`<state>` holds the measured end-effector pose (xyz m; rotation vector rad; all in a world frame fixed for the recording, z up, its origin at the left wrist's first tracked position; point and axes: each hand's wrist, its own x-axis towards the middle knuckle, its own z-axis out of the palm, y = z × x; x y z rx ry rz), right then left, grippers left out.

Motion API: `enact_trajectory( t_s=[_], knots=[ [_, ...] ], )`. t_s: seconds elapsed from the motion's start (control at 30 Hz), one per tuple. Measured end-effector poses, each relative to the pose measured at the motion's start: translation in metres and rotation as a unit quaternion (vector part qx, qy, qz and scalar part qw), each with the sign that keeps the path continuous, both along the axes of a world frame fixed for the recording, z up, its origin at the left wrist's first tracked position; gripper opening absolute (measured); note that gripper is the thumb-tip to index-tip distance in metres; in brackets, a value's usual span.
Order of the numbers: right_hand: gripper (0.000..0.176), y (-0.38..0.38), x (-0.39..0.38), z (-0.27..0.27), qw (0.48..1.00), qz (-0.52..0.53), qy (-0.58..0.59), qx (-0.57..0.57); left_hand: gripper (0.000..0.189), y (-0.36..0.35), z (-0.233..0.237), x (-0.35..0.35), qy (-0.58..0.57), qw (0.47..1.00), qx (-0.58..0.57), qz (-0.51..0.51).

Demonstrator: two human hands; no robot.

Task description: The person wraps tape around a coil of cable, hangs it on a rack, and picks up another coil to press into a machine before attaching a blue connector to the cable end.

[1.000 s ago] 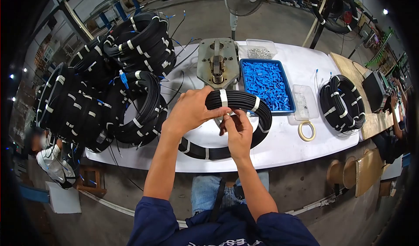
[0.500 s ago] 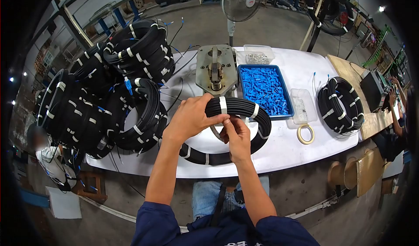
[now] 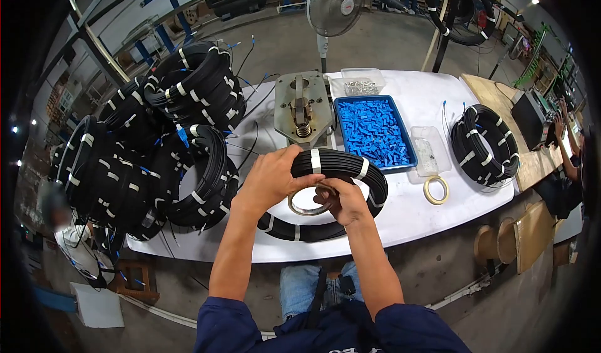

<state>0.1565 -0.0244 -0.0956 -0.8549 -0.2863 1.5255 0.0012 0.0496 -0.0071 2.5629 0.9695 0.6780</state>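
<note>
While the left hand (image 3: 272, 178) is closed over the far arc of the black cable coil (image 3: 375, 190), fingers curled round the bundle just left of a white band (image 3: 316, 161), the right hand (image 3: 344, 204) pinches a tape roll (image 3: 300, 211) by its right edge, thumb and fingers narrow on the rim; both hands are thus full. The coil sits on the white bench (image 3: 407, 221) straight ahead of the person, its near arc toward the bench edge, its ring a little wider from left to right than front to back; whether the far arc is lifted off the bench I cannot tell. The tape roll hangs inside the ring's opening, just beneath the gripped arc, between the two hands; the right hand is the nearer to it, the left touching the coil only. Beyond the coil stand a metal jig (image 3: 302, 106) and a blue tray (image 3: 372, 131) of small blue parts; a second tape roll (image 3: 436, 190) lies to the right, near another banded coil (image 3: 485, 143); stacked coils (image 3: 156, 140) crowd the left end.
</note>
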Motion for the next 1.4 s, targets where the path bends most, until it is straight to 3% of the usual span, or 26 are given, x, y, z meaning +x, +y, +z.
enact_trajectory(
  t_s=[0.17,0.2,0.27,0.4,0.53,0.6,0.67,0.73,0.77,0.93,1.0,1.07,1.13,1.17,1.27,1.33,1.4],
  knots=[
    [0.011,0.011,-0.003,-0.016,0.999,0.042,0.028,0.011,0.056,-0.006,-0.004,0.002,0.008,0.999,0.052,-0.01],
    [0.009,0.017,-0.007,-0.012,0.997,0.046,-0.002,0.067,0.056,-0.012,-0.001,0.004,0.003,0.999,0.047,-0.023],
    [0.007,0.009,-0.009,-0.004,0.998,-0.032,-0.031,0.044,0.057,-0.015,-0.001,0.007,0.009,0.998,0.067,-0.013],
    [0.019,-0.003,0.008,-0.023,0.98,0.002,-0.197,0.028,0.06,-0.011,0.002,0.007,0.015,0.999,0.024,0.037],
    [0.02,-0.008,-0.003,-0.051,0.895,-0.048,-0.443,0.0,0.067,-0.007,-0.003,0.001,0.014,0.998,0.002,0.058],
    [0.017,-0.004,-0.015,-0.066,0.825,-0.065,-0.561,0.031,0.067,-0.009,-0.005,0.0,0.023,0.997,0.037,0.059],
    [0.017,0.005,-0.028,-0.091,0.717,-0.068,-0.691,0.063,0.068,-0.013,-0.004,0.002,0.0,0.998,0.037,0.048],
    [0.015,0.014,-0.04,-0.113,0.68,-0.011,-0.732,0.032,0.054,-0.014,0.0,0.005,0.025,0.999,0.037,0.03],
    [0.02,0.017,-0.042,-0.128,0.674,0.002,-0.738,0.047,0.037,-0.013,-0.001,0.008,0.002,0.999,0.021,0.025],
    [0.043,0.018,-0.042,-0.146,0.672,0.042,-0.738,0.043,0.029,-0.001,-0.013,0.006,0.01,0.998,0.058,0.01],
    [0.051,0.008,-0.039,-0.137,0.702,0.026,-0.71,0.053,0.029,-0.001,-0.015,0.007,-0.003,0.998,0.061,0.014],
    [0.047,-0.002,-0.035,-0.114,0.7,0.0,-0.71,0.076,0.03,-0.002,-0.016,0.007,-0.006,0.998,0.066,0.02],
    [0.039,-0.013,-0.027,-0.096,0.753,-0.008,-0.644,0.139,0.03,-0.004,-0.013,0.009,-0.01,0.997,0.068,0.029],
    [0.026,-0.023,-0.024,-0.068,0.754,-0.038,-0.63,0.183,0.032,-0.008,-0.007,0.01,-0.018,0.998,0.054,0.032],
    [0.018,-0.046,-0.012,-0.004,0.784,-0.014,-0.599,0.163,0.037,-0.013,-0.005,0.013,-0.016,0.998,0.038,0.045],
    [0.017,-0.05,-0.004,-0.003,0.764,-0.124,-0.574,0.267,0.039,-0.014,-0.005,0.013,-0.008,0.997,0.041,0.058],
    [0.016,-0.066,0.01,0.01,0.738,-0.208,-0.577,0.282,0.04,-0.017,-0.005,0.014,0.006,0.995,0.057,0.084]
  ],
)
